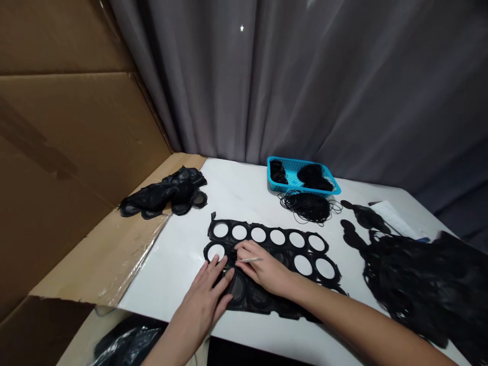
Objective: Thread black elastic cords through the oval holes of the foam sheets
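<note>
A black mesh fabric sheet lies flat in front of me, with rows of round outlines. In the top row and at several other spots, the circles show plain white; others nearer me show dark mesh. My left hand rests on the sheet's left part, fingers spread and pressing near a white circle. My right hand is closed around a thin pale stick-like tool, its fingertips down on the sheet just right of my left fingers. What lies under the right fingertips is hidden.
A blue basket with black bundles stands at the back, a heap of black cords before it. Black mesh pieces lie at left, and a large black pile at right. A cardboard wall borders the left side.
</note>
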`<state>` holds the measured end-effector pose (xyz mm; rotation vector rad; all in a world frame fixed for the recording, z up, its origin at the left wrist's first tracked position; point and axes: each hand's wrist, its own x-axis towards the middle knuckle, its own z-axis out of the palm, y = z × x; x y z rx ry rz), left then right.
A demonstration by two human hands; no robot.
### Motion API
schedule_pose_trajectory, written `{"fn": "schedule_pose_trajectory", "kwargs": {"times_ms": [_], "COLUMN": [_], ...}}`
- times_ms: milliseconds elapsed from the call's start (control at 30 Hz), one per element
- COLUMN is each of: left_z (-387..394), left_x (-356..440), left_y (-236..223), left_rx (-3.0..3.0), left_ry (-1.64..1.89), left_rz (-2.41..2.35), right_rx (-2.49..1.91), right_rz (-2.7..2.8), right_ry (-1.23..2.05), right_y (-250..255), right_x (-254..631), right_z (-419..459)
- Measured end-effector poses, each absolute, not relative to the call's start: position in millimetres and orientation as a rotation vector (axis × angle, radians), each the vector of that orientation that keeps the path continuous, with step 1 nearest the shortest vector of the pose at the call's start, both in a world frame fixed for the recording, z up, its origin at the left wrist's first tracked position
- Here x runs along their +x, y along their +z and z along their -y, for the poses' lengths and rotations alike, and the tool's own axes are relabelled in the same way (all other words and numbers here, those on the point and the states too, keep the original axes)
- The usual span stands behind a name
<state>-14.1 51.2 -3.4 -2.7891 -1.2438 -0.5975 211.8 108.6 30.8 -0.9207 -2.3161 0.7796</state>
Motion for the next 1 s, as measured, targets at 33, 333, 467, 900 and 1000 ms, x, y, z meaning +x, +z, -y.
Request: {"fn": "schedule_pose_trajectory", "kwargs": {"times_ms": [33,333,467,900,1000], "left_z": [-51.5,-50.2,-48.8,-46.9,-45.5], "left_x": [-15.1,-17.5,-11.4,-11.3,-13.6], "left_y": [-1.3,5.9,5.0,3.0,3.3], "left_rx": [-2.800,-2.839,-2.789,-2.807,-2.770], "left_ry": [-0.581,-0.548,-0.526,-0.509,-0.477], "left_rz": [1.241,1.269,1.344,1.293,1.291], "right_rx": [-0.940,-1.040,-1.029,-1.165,-1.352], "right_rz": [2.303,2.204,2.206,2.072,1.803], "right_ry": [0.822,1.045,1.044,0.646,0.616], "right_y": [32.2,44.0,45.2,23.5,30.0], "right_x": [212.4,215.2,218.1,220.3,249.5], "right_z": [-109.8,-113.3,-115.4,-130.0,-154.8]}}
